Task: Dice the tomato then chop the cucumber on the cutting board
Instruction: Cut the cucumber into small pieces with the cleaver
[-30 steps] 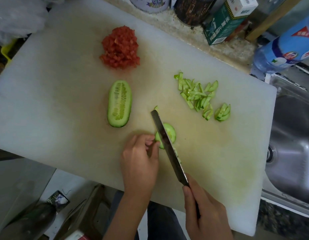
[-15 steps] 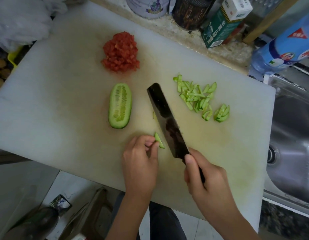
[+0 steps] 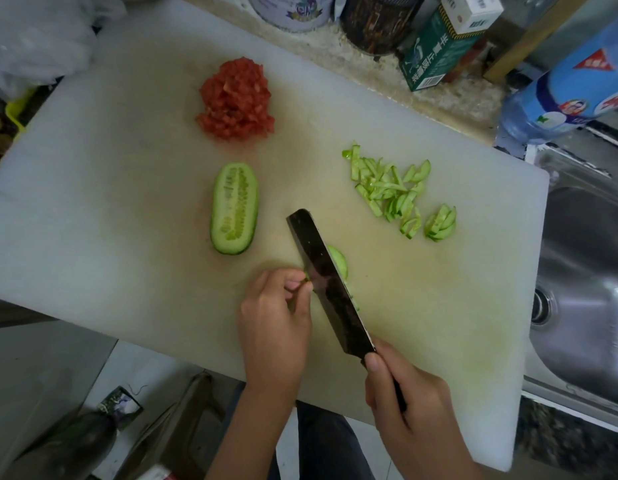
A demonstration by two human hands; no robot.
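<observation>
The knife (image 3: pixel 330 285) back on cucumber piece (image 3: pixel 339 263)

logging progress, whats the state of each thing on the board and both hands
tomato, diced, one pile
cucumber half, uncut, cut face up
slices, cut, loose heap
end piece, under the blade, mostly hidden
knife, blade across end piece
left hand, pinches end piece
right hand, grips knife handle
</observation>
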